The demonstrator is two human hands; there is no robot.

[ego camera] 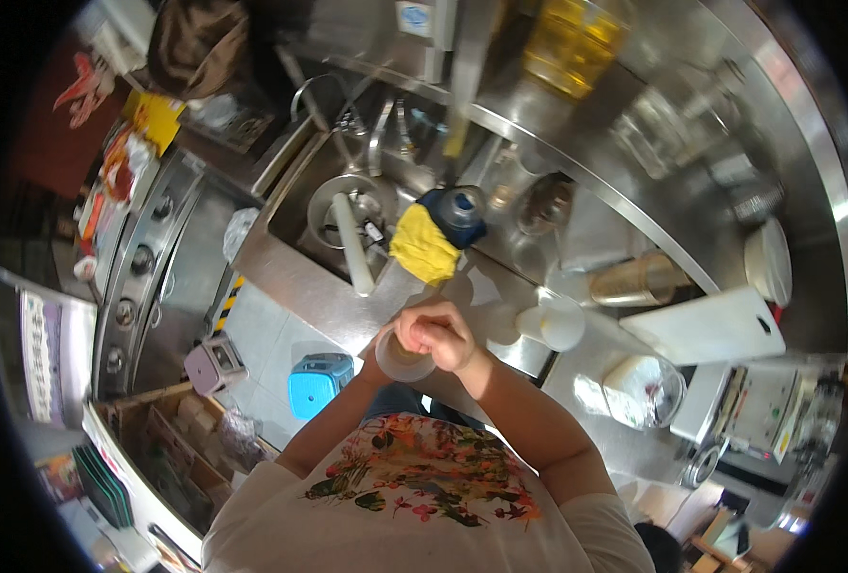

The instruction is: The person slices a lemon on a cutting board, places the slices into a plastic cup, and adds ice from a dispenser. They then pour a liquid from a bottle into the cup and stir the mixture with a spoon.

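A translucent plastic cup (pixel 400 364) is held in front of my body, just off the edge of the steel counter. My left hand (pixel 375 364) grips it from the left side; most of its fingers are hidden behind the cup. Over the cup's mouth is my right hand (pixel 444 335), its fingers curled into a fist with the thumb on top. Whether something sits inside that fist cannot be made out. Beyond the hands, a yellow cloth (pixel 424 246) lies on the counter beside a clear container with a dark blue cloth (pixel 461 215) around it.
A steel sink (pixel 302 259) at the left holds a metal pot (pixel 316 208) and a long whitish cylinder (pixel 353 247) leaning on its rim. Rightward stand translucent cups (pixel 561 324), a white cutting board (pixel 707 326) and a clear tub (pixel 642 392). Stools (pixel 319 384) stand on the floor.
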